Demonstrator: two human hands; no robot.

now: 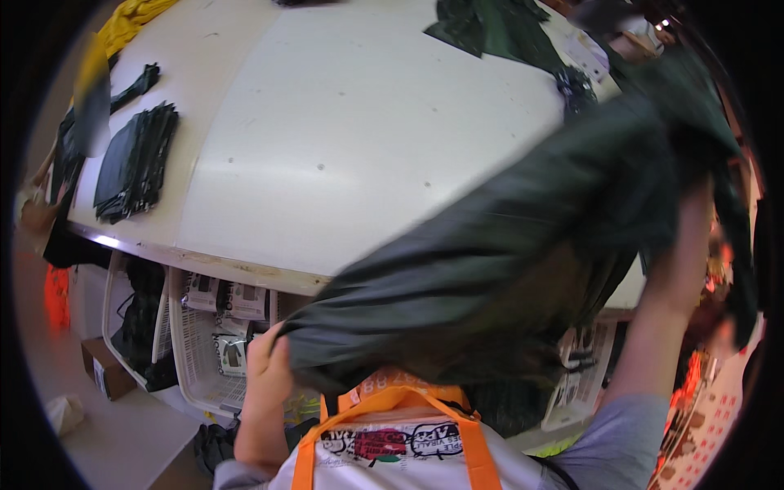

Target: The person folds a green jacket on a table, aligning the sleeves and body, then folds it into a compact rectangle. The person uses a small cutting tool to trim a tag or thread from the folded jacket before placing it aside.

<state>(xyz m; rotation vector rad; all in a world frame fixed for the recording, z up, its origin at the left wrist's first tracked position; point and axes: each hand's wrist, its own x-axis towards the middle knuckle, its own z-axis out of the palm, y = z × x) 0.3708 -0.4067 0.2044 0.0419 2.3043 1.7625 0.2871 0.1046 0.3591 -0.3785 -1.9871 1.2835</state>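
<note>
A large dark green garment [490,245] of smooth, creased fabric stretches across the front of me, from my left side up to the far right. My left hand [268,363] grips its lower left end, fingers closed on the cloth just off the table's front edge. On the other side my right forearm [665,302] reaches up to the raised end of the garment. Cloth hangs over my right hand, so its fingers are hidden. That raised end is blurred by motion, and a strip of it dangles past the arm.
On the white table [318,163] lies a stack of folded dark pieces [135,163] at left, with yellow cloth [135,24] beyond. More dark green cloth [498,33] is at the far right. Below stand white baskets [196,359] with packages, and a cardboard box [109,369]. People work at both sides.
</note>
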